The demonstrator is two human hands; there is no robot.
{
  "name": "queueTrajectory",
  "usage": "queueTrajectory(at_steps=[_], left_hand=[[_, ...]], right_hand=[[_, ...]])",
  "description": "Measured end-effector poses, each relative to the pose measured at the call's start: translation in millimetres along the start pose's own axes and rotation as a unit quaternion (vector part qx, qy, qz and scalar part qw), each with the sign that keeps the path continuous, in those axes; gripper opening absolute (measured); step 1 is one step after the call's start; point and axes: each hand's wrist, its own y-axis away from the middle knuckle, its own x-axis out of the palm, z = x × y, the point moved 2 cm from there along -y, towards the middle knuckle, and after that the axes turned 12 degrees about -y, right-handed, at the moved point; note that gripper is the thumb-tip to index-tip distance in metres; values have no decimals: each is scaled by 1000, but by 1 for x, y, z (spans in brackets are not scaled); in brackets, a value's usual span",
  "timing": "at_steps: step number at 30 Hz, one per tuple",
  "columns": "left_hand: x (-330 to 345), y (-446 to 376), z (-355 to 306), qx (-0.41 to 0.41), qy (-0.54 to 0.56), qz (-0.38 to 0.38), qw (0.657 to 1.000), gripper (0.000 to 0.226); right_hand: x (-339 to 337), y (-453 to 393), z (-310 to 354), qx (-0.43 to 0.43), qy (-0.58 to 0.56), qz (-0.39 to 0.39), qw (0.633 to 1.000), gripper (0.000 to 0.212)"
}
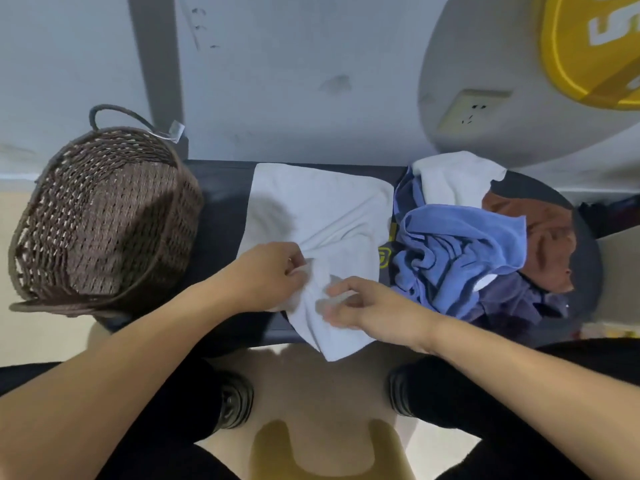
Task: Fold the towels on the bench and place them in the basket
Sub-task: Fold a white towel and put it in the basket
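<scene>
Both hands pinch the near edge of the white towel [318,216]: the left hand [273,271] has a fold of cloth between thumb and fingertips, and the right hand [367,306] nips the hem just beside it, though its fingers are blurred. This towel lies spread across the middle of the bench [218,202], reaching its far edge, with one corner hanging over the near edge.

At the right end of the bench sits a heap of unfolded towels, a blue towel [460,244] on top, a second white towel [457,181] and a brown towel [547,237] behind it. The wicker basket [104,216] stands at the left end and appears to hold nothing.

Risks from here: the hands grip close together, so lifting may bunch the cloth rather than fold it square, and the hanging corner could drag the towel off the near edge.
</scene>
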Motion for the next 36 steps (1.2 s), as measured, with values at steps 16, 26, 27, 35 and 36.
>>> queueTrajectory(at_steps=[16, 26, 27, 35, 36], left_hand=[[-14, -31, 0, -69, 319, -45, 944, 4], [-4, -35, 47, -127, 207, -28, 970, 51], [-1, -33, 50, -133, 188, -18, 973, 54], [32, -16, 62, -192, 94, -1, 977, 23], [30, -18, 63, -192, 110, -1, 975, 17]], right_hand=[[-40, -46, -16, -42, 192, -125, 972, 53], [-27, -43, 3, -44, 331, -79, 939, 43], [-30, -41, 10, -39, 330, -84, 939, 37], [-55, -23, 45, -118, 216, -264, 933, 6], [-59, -23, 46, -118, 217, -274, 929, 5]])
